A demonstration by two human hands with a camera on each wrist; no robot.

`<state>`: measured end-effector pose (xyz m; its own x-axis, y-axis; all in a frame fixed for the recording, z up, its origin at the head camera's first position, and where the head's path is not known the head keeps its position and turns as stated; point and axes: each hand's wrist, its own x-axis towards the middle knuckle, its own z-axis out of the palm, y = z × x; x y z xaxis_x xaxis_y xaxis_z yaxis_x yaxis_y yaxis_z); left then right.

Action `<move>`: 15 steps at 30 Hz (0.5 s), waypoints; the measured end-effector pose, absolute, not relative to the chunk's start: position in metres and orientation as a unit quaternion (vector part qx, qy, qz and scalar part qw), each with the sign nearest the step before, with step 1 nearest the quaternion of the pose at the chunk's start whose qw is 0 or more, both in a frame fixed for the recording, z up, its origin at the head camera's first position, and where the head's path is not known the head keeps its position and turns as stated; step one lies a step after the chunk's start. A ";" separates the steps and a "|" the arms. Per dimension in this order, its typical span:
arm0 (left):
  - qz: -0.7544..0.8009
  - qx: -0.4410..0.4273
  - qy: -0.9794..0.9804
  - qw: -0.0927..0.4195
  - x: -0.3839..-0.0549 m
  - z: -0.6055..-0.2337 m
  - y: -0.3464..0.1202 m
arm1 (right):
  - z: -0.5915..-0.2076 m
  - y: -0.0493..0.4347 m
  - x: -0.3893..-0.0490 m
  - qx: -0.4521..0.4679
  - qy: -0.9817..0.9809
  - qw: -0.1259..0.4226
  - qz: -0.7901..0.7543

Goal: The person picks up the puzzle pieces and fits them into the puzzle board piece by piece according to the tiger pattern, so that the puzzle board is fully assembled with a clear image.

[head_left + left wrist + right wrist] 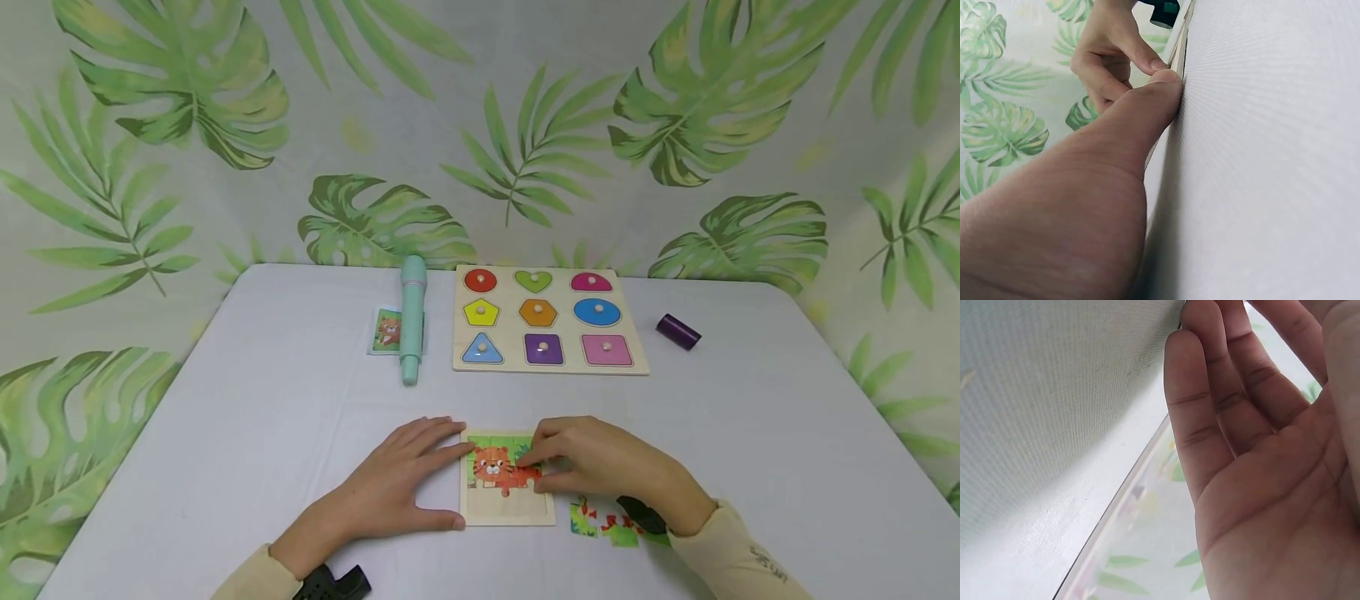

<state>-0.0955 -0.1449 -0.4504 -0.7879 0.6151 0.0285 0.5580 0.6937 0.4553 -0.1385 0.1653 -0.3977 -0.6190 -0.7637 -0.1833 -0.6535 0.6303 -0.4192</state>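
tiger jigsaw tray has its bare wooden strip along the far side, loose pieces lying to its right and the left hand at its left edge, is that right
Not quite: the bare wooden strip runs along the near side, as the head view shows. The tiger jigsaw tray does have loose pieces to its right and the left hand at its left edge.

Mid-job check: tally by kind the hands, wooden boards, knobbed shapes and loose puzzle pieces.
Hands: 2 (left hand, right hand)
Wooden boards: 2 (tiger puzzle board, shape board)
Knobbed shapes: 9
Loose puzzle pieces: partly hidden, uncounted
Total: 13
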 end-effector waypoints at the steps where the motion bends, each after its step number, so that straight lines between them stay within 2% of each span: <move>1: 0.226 0.320 0.918 0.062 -0.095 -0.451 -0.145 | -0.398 0.165 -0.138 -0.400 0.886 0.173 -0.157; 8: 0.227 0.325 0.917 0.046 -0.095 -0.451 -0.145 | -0.398 0.164 -0.138 -0.399 0.887 0.170 -0.158; 15: 0.227 0.321 0.918 0.059 -0.095 -0.451 -0.145 | -0.396 0.167 -0.137 -0.401 0.887 0.170 -0.152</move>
